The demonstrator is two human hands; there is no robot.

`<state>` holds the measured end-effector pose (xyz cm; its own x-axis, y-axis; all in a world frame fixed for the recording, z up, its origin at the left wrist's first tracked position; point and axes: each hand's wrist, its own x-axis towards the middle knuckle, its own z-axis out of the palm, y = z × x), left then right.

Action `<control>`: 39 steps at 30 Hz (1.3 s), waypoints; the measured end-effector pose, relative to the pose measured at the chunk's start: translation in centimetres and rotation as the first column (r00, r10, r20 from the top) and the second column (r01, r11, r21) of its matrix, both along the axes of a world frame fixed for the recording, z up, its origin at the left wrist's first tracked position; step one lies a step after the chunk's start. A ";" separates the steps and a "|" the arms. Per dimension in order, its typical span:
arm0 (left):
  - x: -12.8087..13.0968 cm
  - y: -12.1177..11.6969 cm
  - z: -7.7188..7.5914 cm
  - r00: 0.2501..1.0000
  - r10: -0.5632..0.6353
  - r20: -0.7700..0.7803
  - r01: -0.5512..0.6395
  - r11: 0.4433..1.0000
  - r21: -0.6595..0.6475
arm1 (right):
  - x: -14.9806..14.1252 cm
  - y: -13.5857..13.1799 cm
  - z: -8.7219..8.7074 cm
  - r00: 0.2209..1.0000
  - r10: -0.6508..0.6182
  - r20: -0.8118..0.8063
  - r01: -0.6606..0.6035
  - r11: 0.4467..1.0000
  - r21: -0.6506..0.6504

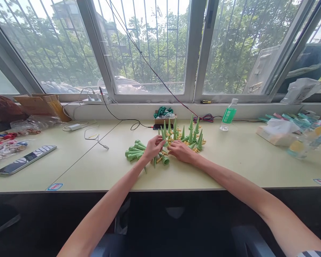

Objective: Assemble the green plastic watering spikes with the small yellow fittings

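Holding a green spike [163, 133], left hand [152, 146] sits well inside the table edge [176, 189].

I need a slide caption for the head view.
Left hand and right hand among green cones on a pale table.

Your green cones [197, 126] look like smooth, dull plastic, and your table [240, 153] is smooth with a soft shine. You see clear, shiny plastic on the green-label bottle [228, 116], a glossy, glassy phone [25, 160], and thin paper tissue [281, 126].
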<state>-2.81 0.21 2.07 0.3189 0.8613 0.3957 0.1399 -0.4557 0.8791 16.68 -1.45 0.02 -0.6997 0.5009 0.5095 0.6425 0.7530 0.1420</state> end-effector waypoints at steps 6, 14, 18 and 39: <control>0.2 -0.3 0.4 0.997 -0.036 0.064 0.039 0.999 -0.037 | 0.1 0.2 0.0 0.999 0.018 0.032 -0.018 1.000 0.001; 0.2 -0.2 0.3 0.998 0.019 0.056 -0.019 1.000 0.001 | 0.2 0.1 0.0 0.999 0.031 0.043 -0.031 0.999 -0.017; 0.1 -0.1 0.2 0.997 0.058 0.044 -0.059 0.998 0.022 | 0.2 0.0 0.0 0.998 0.012 0.060 -0.013 1.000 0.011; 0.0 -0.7 0.3 0.996 0.054 -0.070 -0.044 0.991 0.127 | -0.2 -0.9 0.4 0.939 -0.030 -0.342 0.051 0.997 0.054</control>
